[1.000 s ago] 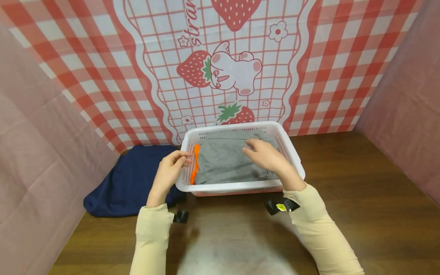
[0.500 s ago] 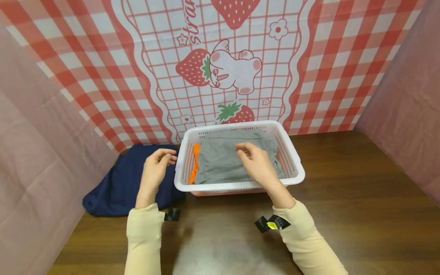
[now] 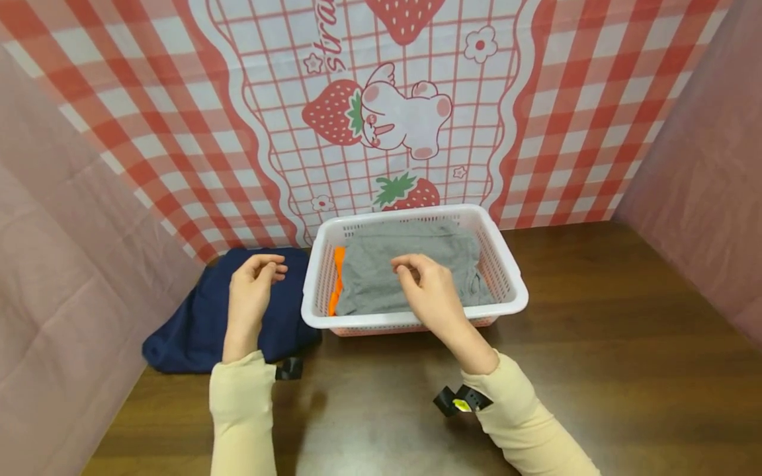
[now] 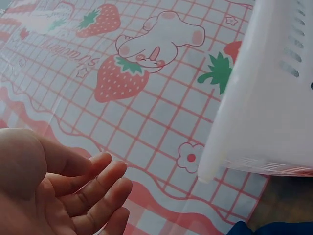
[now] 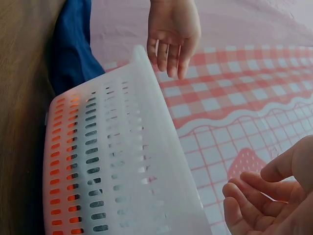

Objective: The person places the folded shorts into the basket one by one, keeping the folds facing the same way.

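Grey folded cloth (image 3: 411, 274) lies in the white basket (image 3: 506, 271) beneath the empty, loosely curled right hand (image 3: 431, 294), while the left hand (image 3: 250, 294), also relaxed and empty, hovers over navy fabric (image 3: 202, 324).

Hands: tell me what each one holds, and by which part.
Nothing. The left hand hangs loosely curled above the navy cloth; the right hand is loosely curled above the grey cloth in the basket.

Partial pink lettering "stra…" on the strawberry backdrop cloth (image 3: 333, 99), cut off by the frame's top edge.
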Available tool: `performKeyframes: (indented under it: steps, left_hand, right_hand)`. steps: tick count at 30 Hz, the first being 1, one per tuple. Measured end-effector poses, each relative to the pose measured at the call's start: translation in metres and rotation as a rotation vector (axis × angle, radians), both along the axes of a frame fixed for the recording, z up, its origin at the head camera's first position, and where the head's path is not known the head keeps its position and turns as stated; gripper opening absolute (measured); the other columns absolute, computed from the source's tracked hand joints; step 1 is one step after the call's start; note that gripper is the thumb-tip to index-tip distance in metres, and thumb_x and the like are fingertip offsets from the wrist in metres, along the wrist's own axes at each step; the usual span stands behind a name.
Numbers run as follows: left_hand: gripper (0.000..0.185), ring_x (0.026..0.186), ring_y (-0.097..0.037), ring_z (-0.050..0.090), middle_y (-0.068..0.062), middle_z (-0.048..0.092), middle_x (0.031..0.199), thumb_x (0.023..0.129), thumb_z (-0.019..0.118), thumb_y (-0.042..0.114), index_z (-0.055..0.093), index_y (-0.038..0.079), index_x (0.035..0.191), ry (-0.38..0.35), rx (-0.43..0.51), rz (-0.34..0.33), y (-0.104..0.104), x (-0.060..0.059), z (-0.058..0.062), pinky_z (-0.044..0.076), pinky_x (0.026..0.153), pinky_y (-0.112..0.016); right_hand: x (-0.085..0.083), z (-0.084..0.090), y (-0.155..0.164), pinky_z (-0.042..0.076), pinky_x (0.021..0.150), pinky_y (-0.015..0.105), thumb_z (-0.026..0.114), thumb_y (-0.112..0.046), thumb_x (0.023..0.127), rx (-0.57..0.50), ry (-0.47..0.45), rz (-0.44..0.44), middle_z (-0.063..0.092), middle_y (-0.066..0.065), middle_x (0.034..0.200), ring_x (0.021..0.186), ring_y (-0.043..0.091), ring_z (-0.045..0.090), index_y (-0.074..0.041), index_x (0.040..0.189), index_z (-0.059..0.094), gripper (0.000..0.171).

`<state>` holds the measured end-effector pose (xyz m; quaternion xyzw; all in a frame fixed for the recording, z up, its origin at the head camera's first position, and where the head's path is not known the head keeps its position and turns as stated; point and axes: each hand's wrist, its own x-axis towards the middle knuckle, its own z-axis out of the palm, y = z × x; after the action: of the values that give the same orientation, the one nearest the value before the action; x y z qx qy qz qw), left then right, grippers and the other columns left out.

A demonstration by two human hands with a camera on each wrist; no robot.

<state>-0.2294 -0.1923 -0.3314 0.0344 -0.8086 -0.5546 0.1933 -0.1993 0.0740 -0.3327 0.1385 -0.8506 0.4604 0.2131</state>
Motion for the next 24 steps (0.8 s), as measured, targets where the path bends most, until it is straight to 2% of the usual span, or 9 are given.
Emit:
performKeyframes:
  steps: [6,13,15,19,24]
  left_hand:
    - [0.024,0.078,-0.015,0.061,-0.016,0.065,0.093,0.093,0.047,0.015,0.065,0.002,0.103,0.004,-0.048,0.027,0.001,0.001,0.003,0.046,0.080,-0.026]
    - [0.022,0.079,-0.016,0.062,-0.013,0.068,0.092,0.092,0.048,0.015,0.066,0.006,0.101,0.010,-0.160,0.120,-0.006,0.005,0.002,0.043,0.076,-0.026]
    - [0.023,0.079,-0.015,0.062,-0.013,0.067,0.093,0.092,0.048,0.016,0.066,0.006,0.103,0.005,-0.152,0.124,-0.009,0.007,0.003,0.043,0.077,-0.026]
    - [0.025,0.078,-0.008,0.059,-0.012,0.065,0.097,0.093,0.047,0.018,0.064,0.005,0.106,-0.042,-0.080,0.119,-0.018,0.011,0.005,0.042,0.081,-0.024]
    - [0.027,0.077,-0.003,0.057,-0.008,0.064,0.096,0.094,0.046,0.019,0.062,0.004,0.110,-0.086,-0.072,0.133,-0.027,0.014,0.007,0.041,0.080,-0.022]
  right_hand:
    - [0.006,0.003,-0.004,0.048,0.066,0.029,0.051,-0.013,0.090,0.020,0.025,0.015,0.067,0.003,0.092,0.074,0.012,0.060,-0.010,0.098,0.067,0.019]
    - [0.011,0.001,-0.009,0.050,0.067,0.029,0.051,-0.013,0.090,0.011,0.005,0.047,0.067,0.001,0.091,0.076,0.010,0.061,-0.012,0.097,0.067,0.017]
    - [0.013,0.001,-0.011,0.050,0.068,0.029,0.051,-0.013,0.091,0.002,0.001,0.058,0.067,0.001,0.091,0.076,0.011,0.061,-0.012,0.096,0.067,0.017]
    - [0.016,0.000,-0.015,0.051,0.068,0.028,0.051,-0.014,0.091,0.000,-0.024,0.095,0.066,0.001,0.091,0.077,0.010,0.061,-0.013,0.096,0.067,0.016]
    - [0.020,-0.003,-0.022,0.049,0.066,0.025,0.053,-0.012,0.090,0.002,-0.023,0.123,0.066,0.000,0.087,0.073,0.007,0.059,-0.014,0.094,0.067,0.015]
